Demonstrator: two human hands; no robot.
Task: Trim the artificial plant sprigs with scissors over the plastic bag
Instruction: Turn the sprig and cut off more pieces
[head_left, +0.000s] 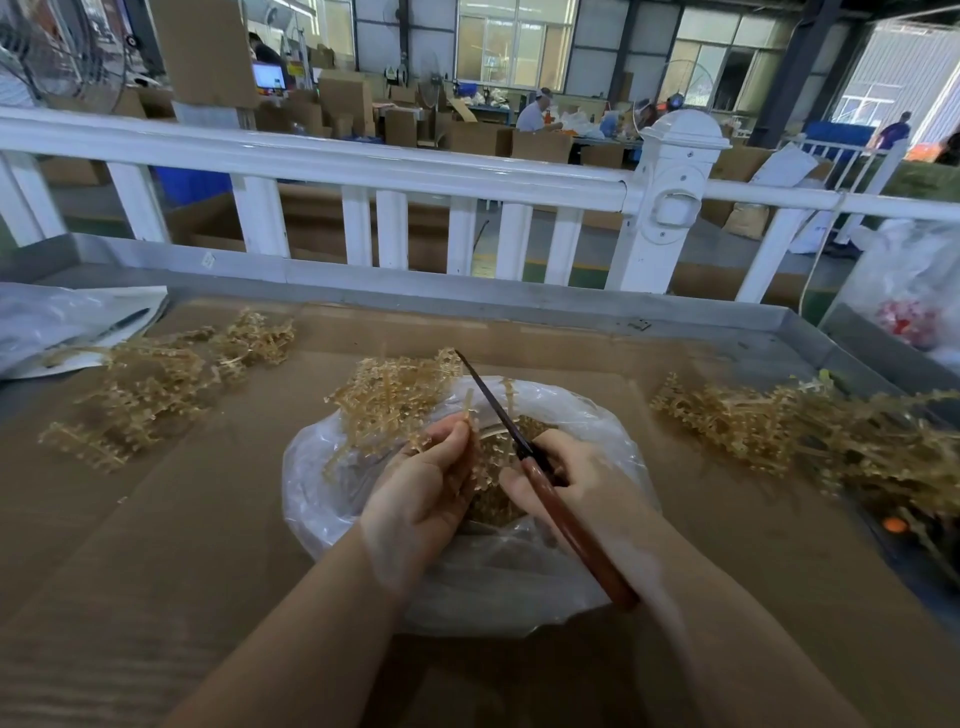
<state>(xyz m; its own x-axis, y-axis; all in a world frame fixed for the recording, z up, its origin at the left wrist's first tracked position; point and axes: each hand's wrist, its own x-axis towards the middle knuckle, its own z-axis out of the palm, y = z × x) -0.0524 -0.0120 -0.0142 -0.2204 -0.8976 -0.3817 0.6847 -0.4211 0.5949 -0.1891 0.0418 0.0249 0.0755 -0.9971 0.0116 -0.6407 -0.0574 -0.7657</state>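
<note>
I see the left hand (423, 483) pinching a tan sprig (395, 400) over the plastic bag (587, 415) — the right hand (566, 480) grips the scissors (550, 483), blade just beside it.

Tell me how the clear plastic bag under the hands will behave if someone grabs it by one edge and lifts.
The bag looks thin and crumpled, so it would likely sag and fold rather than hold its shape. It probably weighs little itself; the trimmings lying inside seem small and light. Its mouth lies open, so a one-edged lift could well tip those bits out onto the cardboard.
</note>
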